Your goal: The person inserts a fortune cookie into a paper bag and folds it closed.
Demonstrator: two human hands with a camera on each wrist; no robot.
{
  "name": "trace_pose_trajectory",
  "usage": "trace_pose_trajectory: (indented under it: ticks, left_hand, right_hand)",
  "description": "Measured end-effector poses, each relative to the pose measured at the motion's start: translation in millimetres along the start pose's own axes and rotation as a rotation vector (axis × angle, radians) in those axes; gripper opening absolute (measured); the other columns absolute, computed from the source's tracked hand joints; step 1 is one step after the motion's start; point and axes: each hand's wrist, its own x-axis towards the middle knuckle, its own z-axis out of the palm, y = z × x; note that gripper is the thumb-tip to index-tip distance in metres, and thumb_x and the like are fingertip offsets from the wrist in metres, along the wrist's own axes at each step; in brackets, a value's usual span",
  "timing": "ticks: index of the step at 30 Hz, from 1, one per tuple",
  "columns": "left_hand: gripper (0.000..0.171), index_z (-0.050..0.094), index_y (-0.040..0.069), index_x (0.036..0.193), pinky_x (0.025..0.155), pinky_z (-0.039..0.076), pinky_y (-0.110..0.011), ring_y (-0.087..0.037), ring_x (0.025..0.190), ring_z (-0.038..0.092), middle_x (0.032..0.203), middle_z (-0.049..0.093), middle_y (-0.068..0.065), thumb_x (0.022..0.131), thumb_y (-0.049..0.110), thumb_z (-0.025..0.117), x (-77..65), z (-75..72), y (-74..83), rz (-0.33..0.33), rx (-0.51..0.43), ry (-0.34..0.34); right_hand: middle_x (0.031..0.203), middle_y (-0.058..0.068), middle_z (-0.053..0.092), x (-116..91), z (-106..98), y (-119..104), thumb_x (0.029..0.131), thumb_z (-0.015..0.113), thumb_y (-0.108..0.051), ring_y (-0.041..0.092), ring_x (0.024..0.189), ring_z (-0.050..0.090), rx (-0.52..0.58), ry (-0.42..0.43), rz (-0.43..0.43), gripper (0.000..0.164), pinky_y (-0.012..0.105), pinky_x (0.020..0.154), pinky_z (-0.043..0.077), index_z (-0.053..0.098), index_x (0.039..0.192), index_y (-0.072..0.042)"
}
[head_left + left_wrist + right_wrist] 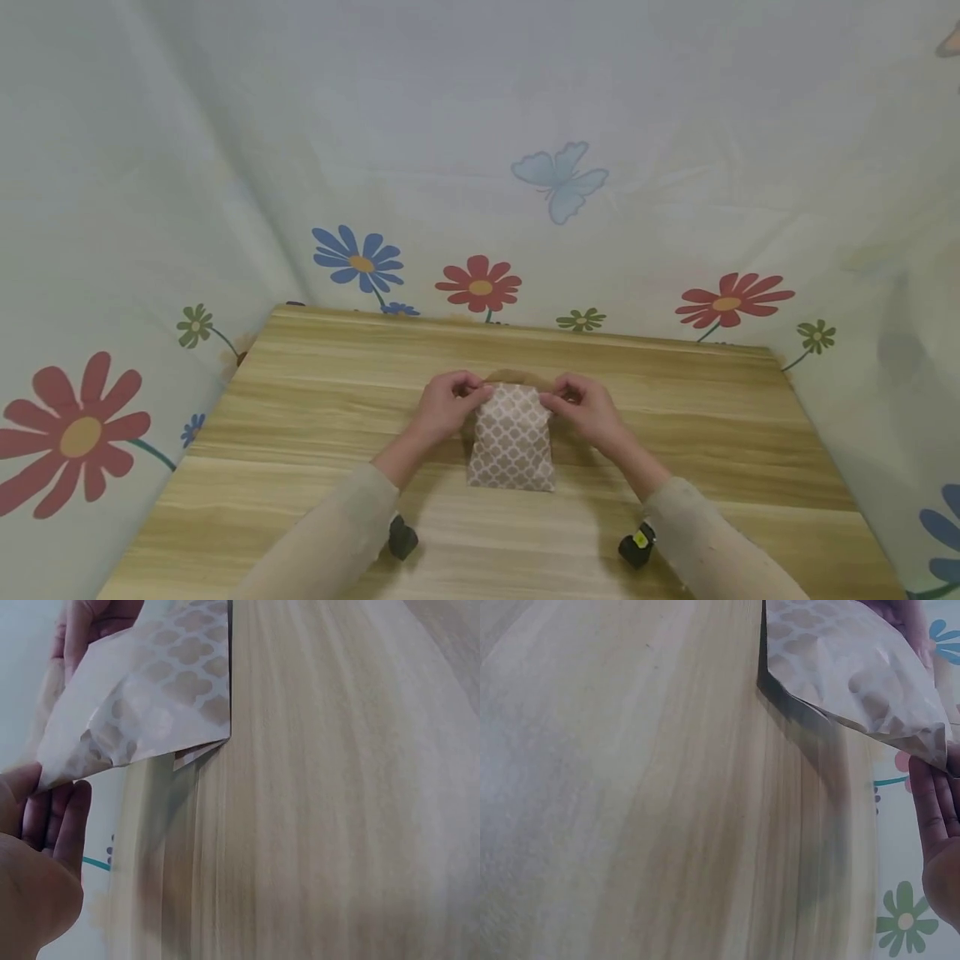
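A paper bag (513, 442) with a brown and white lattice pattern stands tilted on the wooden table, its far end raised. My left hand (447, 406) pinches the upper left corner between thumb and fingers. At the opposite corner my right hand (588, 408) pinches the paper the same way. Plain brown paper (517, 376) shows behind the top edge, between the two hands. In the left wrist view the bag (180, 675) has a creased side, and its lower edge touches the table. The right wrist view shows wrinkles near the pinched corner of the bag (870, 682). Its contents are hidden.
The wood-grain table (337, 375) extends to both sides of the bag. Behind it hangs a pale cloth (420, 125) printed with flowers and a butterfly. Black wrist devices sit at the left sleeve (402, 537) and right sleeve (636, 550).
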Motion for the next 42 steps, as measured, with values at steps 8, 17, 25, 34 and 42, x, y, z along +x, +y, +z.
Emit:
trace_pose_trajectory:
  ticks: [8, 17, 25, 34, 42]
  left_hand:
    - [0.016, 0.078, 0.008, 0.100, 0.074, 0.056, -0.027, -0.015, 0.085, 0.067, 0.093, 0.075, -0.001, 0.098, 0.023, 0.080, 5.4, -4.2, -3.6, -0.014, -0.021, -0.016]
    - [0.019, 0.080, 0.007, 0.106, 0.081, 0.060, -0.031, -0.017, 0.090, 0.071, 0.100, 0.078, -0.004, 0.097, 0.024, 0.082, 13.9, -10.8, 2.5, -0.059, -0.074, -0.049]
    - [0.015, 0.078, 0.000, 0.105, 0.082, 0.064, -0.035, -0.016, 0.084, 0.075, 0.096, 0.078, -0.008, 0.100, 0.015, 0.078, 14.3, -10.5, -2.2, -0.081, -0.194, -0.059]
    - [0.018, 0.078, 0.001, 0.106, 0.082, 0.064, -0.035, -0.018, 0.085, 0.075, 0.098, 0.078, -0.009, 0.100, 0.017, 0.078, 12.6, -8.5, -0.6, -0.103, -0.189, -0.068]
    - [0.019, 0.078, 0.007, 0.112, 0.086, 0.062, -0.035, -0.018, 0.093, 0.072, 0.103, 0.078, -0.005, 0.097, 0.019, 0.081, 17.4, -10.7, 2.6, -0.081, -0.143, -0.069]
  right_hand:
    - [0.097, 0.008, 0.077, 0, 2, 3, 0.099, 0.076, -0.008, 0.020, 0.087, 0.072, 0.045, -0.010, 0.018, 0.010, 0.037, 0.080, 0.062, 0.070, 0.099, -0.001]
    - [0.100, 0.013, 0.078, 0, 1, 6, 0.102, 0.074, -0.013, 0.019, 0.087, 0.074, 0.073, -0.010, 0.011, 0.015, 0.045, 0.085, 0.063, 0.072, 0.103, 0.002]
    - [0.104, 0.012, 0.077, -2, 0, 5, 0.101, 0.075, -0.012, 0.014, 0.092, 0.073, 0.074, 0.037, 0.041, 0.017, 0.039, 0.088, 0.062, 0.075, 0.109, 0.003]
    - [0.108, 0.018, 0.076, 2, -3, 3, 0.101, 0.075, -0.009, 0.022, 0.092, 0.075, 0.139, 0.084, 0.026, 0.027, 0.043, 0.089, 0.062, 0.070, 0.122, 0.008]
    - [0.105, 0.017, 0.076, 2, -4, 2, 0.101, 0.073, -0.006, 0.016, 0.087, 0.074, 0.153, 0.076, 0.021, 0.023, 0.047, 0.087, 0.063, 0.071, 0.120, 0.008]
